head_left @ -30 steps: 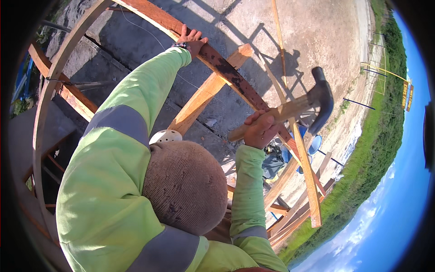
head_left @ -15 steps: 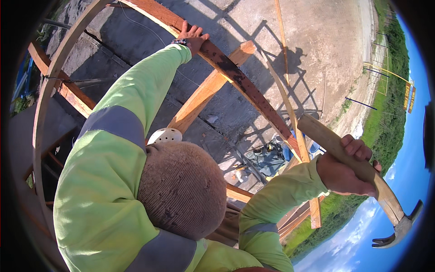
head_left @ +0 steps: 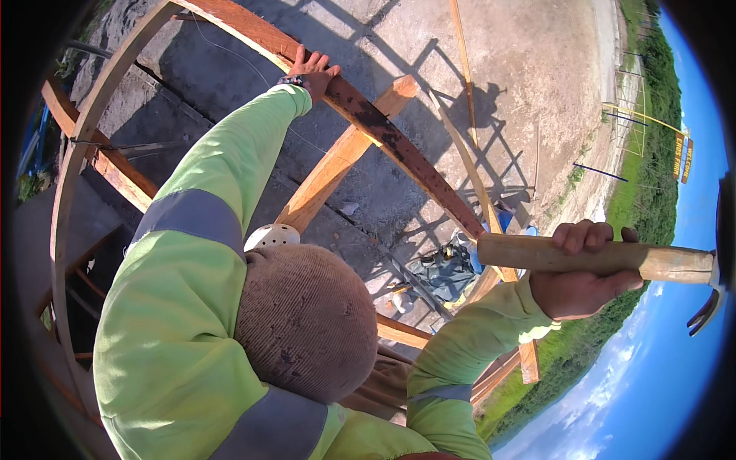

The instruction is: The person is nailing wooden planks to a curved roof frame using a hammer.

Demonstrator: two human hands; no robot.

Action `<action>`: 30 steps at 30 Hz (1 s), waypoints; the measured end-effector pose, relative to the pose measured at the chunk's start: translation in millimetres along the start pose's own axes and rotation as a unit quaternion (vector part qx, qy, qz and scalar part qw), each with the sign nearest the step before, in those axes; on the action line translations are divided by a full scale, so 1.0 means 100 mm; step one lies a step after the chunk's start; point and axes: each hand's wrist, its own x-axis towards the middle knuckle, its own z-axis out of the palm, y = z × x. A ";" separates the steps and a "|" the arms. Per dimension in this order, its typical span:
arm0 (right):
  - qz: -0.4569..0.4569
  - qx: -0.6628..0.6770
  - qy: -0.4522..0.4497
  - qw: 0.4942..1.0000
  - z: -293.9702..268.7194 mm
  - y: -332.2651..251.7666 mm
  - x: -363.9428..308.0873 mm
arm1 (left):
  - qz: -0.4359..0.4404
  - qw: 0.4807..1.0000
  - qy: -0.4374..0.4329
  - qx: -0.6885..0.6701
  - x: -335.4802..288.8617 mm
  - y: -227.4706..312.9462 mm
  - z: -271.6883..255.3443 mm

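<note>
My left hand (head_left: 312, 70) is closed over a long reddish-brown wooden beam (head_left: 368, 123), its fingers over the top edge and a watch at the wrist. The beam slants down to the right across the view. In my right hand (head_left: 586, 272) is a claw hammer (head_left: 529, 254), raised to the right, the fingers wrapped round its wooden handle. The handle lies almost level. Its metal head is at the right, partly lost in the dark rim; one curved claw shows. A lighter timber (head_left: 345, 161) meets the beam from below.
My bent knee (head_left: 310, 322) in brown ribbed cloth and a white shoe with holes (head_left: 272, 236) are below the beam. A curved wooden piece (head_left: 73, 169) stands at the left. Far beneath lie concrete ground (head_left: 529, 69) and a dark bag (head_left: 441, 272).
The hammer has turned from slanting down to the right to nearly level, its head swinging up toward the right rim. My left hand stays on the beam. The whole view has shifted slightly.
</note>
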 end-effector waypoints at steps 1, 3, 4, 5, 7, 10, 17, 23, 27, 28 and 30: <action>-0.057 0.077 -0.068 0.993 -0.04 -0.10 0.09 | 0.001 1.000 0.008 0.004 0.00 0.00 0.00; -0.088 0.058 -0.011 0.994 -0.04 0.18 -0.09 | 0.008 1.000 0.011 0.008 -0.02 0.02 0.01; -0.124 0.042 0.043 0.990 -0.03 0.47 -0.25 | 0.011 1.000 0.021 0.014 -0.01 0.01 -0.03; -0.094 -0.122 0.014 0.988 -0.22 1.17 -0.58 | 0.018 1.000 -0.001 0.009 0.04 0.09 -0.12; 0.366 -0.476 -0.210 0.772 -0.74 2.14 -1.44 | 0.020 1.000 0.007 0.004 0.03 0.10 0.00; 0.509 -0.301 -0.102 0.800 -0.35 2.01 -1.12 | 0.007 0.999 -0.042 -0.001 0.17 0.06 0.13; 0.067 -0.048 0.031 0.996 -0.13 0.18 -0.13 | -0.005 1.000 0.015 -0.005 0.02 -0.06 0.14; -0.133 -0.017 0.049 0.990 -0.08 0.72 -0.33 | 0.001 1.000 0.002 0.030 0.04 0.02 -0.01; 0.481 -0.321 -0.093 0.811 -0.55 2.25 -1.55 | -0.009 1.000 0.007 0.012 0.15 0.11 0.24; 0.475 -0.315 -0.100 0.815 -0.43 2.23 -1.35 | -0.034 0.999 -0.025 -0.017 0.09 0.12 0.20; 0.479 -0.229 -0.002 0.848 -0.43 1.67 -1.10 | 0.006 0.999 -0.018 0.027 0.03 0.12 -0.11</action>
